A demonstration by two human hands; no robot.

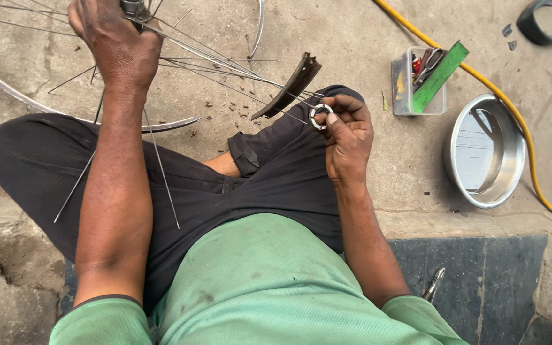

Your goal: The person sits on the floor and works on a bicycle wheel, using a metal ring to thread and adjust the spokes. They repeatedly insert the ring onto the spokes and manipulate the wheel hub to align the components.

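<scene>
His left hand (117,48) is closed around the hub (134,7) of the bicycle wheel (39,102) lying on the floor. The right hand (347,137) pinches a small metal ring (320,116) at its fingertips, over his knee. I'd keep that ring level and the hub steady.

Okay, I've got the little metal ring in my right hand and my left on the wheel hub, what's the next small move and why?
Probably bring the ring across to the hub: the right hand pinches it apart from the wheel, while the left hand grips the hub.
</scene>
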